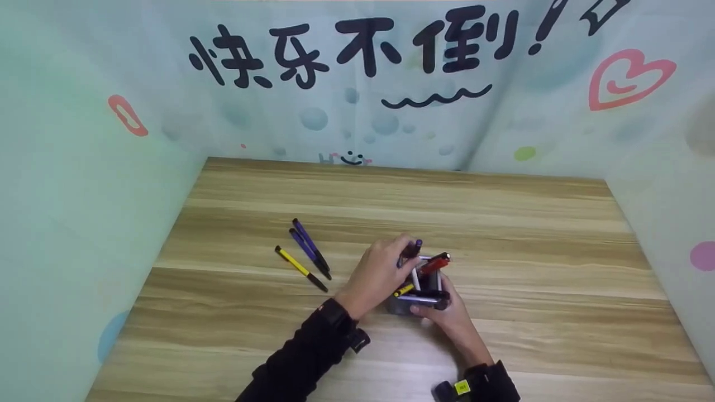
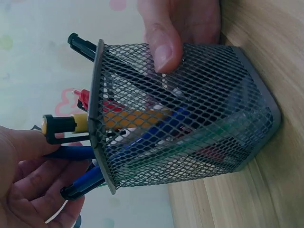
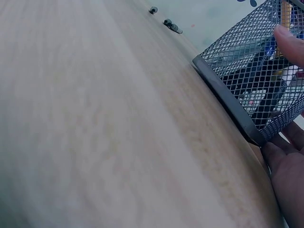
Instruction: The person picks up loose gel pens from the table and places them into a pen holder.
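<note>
A dark mesh pen holder [image 2: 185,118] stands on the wooden table, holding several pens. My right hand [image 1: 455,318] grips it from the right, thumb on the near mesh wall. Over the holder's left side is my left hand [image 1: 377,276], pinching a blue pen [image 2: 73,152] whose lower part is inside the rim. Beside those fingers another blue pen [image 2: 88,183] leans out. A yellow pen [image 2: 78,123] and a red pen [image 1: 434,264] also poke above the rim, and a black pen [image 2: 81,46] sticks out near my right thumb.
Left of the holder, two blue-purple pens [image 1: 310,245] lie side by side on the table [image 1: 234,318], with a yellow pen [image 1: 299,268] just nearer. A printed cloth backdrop [image 1: 357,123] rises along the table's far edge and continues along both sides.
</note>
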`<state>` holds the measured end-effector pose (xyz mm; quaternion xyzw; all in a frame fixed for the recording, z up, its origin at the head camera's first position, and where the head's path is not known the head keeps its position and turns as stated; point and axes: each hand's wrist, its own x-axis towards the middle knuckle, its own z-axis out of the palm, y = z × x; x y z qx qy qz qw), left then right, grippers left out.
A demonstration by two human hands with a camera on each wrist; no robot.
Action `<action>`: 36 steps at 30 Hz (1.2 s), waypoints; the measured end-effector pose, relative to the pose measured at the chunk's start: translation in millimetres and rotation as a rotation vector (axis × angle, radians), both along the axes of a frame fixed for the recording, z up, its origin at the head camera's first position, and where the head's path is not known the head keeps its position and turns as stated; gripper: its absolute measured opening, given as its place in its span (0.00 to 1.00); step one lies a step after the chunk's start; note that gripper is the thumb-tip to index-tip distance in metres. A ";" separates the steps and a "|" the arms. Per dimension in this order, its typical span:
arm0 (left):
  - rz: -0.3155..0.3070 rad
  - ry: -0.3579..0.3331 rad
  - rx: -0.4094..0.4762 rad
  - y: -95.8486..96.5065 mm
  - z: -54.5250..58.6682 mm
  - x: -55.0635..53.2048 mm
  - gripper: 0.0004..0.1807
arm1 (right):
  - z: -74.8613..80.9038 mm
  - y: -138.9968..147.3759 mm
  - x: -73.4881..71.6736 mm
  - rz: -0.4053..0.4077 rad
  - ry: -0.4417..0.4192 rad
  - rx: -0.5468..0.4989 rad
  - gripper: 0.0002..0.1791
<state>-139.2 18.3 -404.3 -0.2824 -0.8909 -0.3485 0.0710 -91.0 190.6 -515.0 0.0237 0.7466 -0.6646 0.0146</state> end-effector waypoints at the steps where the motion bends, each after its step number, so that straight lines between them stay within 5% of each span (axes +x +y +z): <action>1: 0.003 0.005 0.001 -0.1 -0.3 -0.4 0.15 | -0.4 0.3 -0.1 0.002 -0.002 0.000 0.47; 12: 0.048 0.098 -0.013 -7.5 -1.6 -5.1 0.17 | 1.2 0.7 0.5 0.004 -0.015 -0.002 0.48; 17: 0.069 0.083 0.050 -18.1 -4.7 -8.7 0.17 | 0.7 0.3 0.1 0.000 -0.014 0.002 0.48; 25: 0.223 -0.030 0.110 -50.2 -19.0 -16.6 0.18 | -0.5 -0.8 1.5 -0.015 0.013 0.025 0.50; 36: 0.522 -0.339 -0.126 -100.2 -49.2 -25.2 0.31 | 2.2 0.5 1.4 -0.002 -0.027 -0.002 0.48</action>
